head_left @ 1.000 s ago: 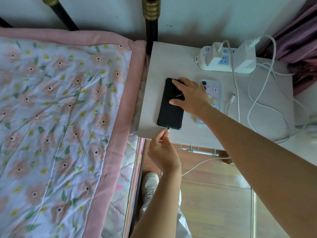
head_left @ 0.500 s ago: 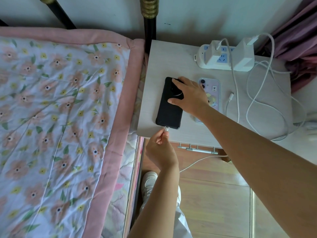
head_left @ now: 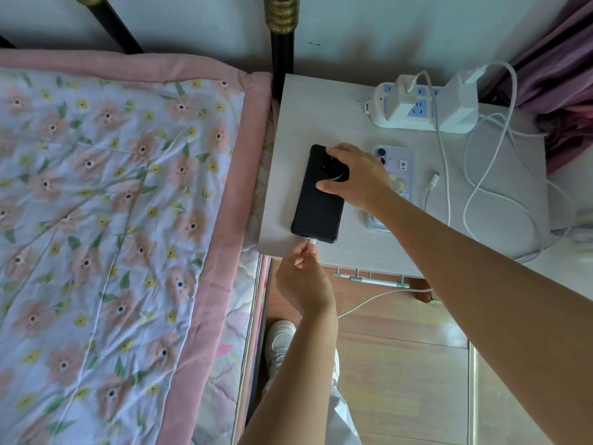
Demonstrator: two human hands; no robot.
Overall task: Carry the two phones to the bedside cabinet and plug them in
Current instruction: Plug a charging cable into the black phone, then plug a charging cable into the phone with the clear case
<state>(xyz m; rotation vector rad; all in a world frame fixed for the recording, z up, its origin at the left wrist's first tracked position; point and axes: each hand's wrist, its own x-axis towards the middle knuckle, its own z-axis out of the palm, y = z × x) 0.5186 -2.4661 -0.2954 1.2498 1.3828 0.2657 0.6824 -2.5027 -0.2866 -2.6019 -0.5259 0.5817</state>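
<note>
Pinched between thumb and forefinger of the left hand (head_left: 303,281) is a white plug (head_left: 312,242), its tip right at the near end of the black phone (head_left: 317,200); whether it is fully seated cannot be told. That grip is clenched on the plug, and its cable (head_left: 369,301) trails away below the counter (head_left: 349,252) edge, above the wooden floor (head_left: 401,364).

From the right side, the right hand (head_left: 356,179) presses flat on the far half of the black phone, fingers spread over the camera ring, thumb on the back. It pins the phone down rather than closing round it.

Both phones lie face down on the counter. Black phone sits near the left edge, long side running away from the person. Just beside it to the right lies the lilac phone (head_left: 401,165), partly hidden under the right wrist, with stickers showing on its back.

A second cable end (head_left: 434,180) lies loose on the counter to the right of the lilac phone, not touching it. At the back stands a white power strip (head_left: 414,114) with two chargers plugged in; white cables loop from them across the right half of the counter.

Left of the counter is the bed (head_left: 112,220), under a flowered quilt with a pink border. A white shoe (head_left: 280,343) shows on the floor beneath the left forearm.
</note>
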